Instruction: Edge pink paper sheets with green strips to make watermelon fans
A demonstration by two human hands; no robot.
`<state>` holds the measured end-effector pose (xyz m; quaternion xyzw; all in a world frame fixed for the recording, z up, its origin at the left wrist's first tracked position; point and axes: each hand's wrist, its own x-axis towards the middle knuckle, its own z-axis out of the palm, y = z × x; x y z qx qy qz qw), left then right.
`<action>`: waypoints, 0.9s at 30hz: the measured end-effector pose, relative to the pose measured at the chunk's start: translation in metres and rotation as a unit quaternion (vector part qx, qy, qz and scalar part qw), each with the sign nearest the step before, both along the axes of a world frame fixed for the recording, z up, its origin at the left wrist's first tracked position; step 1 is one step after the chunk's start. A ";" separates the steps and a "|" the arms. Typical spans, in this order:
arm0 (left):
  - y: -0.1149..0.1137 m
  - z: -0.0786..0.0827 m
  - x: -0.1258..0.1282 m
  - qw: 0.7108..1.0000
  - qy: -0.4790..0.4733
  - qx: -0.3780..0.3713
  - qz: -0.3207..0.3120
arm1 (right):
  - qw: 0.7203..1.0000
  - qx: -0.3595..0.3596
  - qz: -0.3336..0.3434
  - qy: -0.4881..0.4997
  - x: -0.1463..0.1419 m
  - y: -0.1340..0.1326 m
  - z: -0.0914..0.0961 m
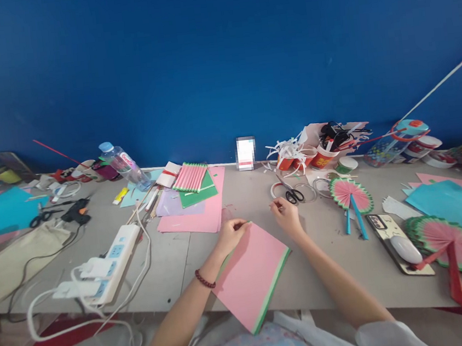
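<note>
A pink sheet of paper (254, 269) with green along its edges lies tilted at the table's front edge, its lower corner overhanging toward my body. My left hand (232, 235) pinches its far left corner, thumb and fingers pressed together. To the right of the sheet and apart from it, my right hand (285, 217) is closed, fingertips curled together; whatever they may hold is too small to make out. Just beyond that hand lie black-handled scissors (294, 196). A folded pink paper with green edges (191, 177) rests on green and pink sheets at the back left.
On the left are a white power strip (119, 262) with cables, a water bottle (129, 167) and a glue gun (75, 211). Rightward lie paper fans (351, 196), a phone (386, 234) with a mouse (406, 249), and paper cups (323, 156). A blue wall (219, 58) closes the back.
</note>
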<state>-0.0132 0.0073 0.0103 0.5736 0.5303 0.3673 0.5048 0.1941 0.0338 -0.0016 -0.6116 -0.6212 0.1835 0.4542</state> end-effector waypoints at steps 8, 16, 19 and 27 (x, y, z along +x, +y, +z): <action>0.001 0.005 -0.001 0.999 -0.010 0.002 -0.031 | 0.979 -0.109 0.129 0.110 -0.018 -0.010 0.001; 0.002 0.000 0.000 0.999 -0.028 -0.002 -0.025 | 0.966 -0.122 0.223 0.058 -0.026 -0.019 0.016; 0.002 -0.002 0.001 0.999 -0.030 -0.005 -0.017 | 0.966 -0.111 0.229 0.043 -0.026 -0.019 0.015; 0.002 -0.005 0.001 0.999 -0.029 -0.005 -0.021 | 0.966 -0.118 0.229 0.035 -0.026 -0.019 0.016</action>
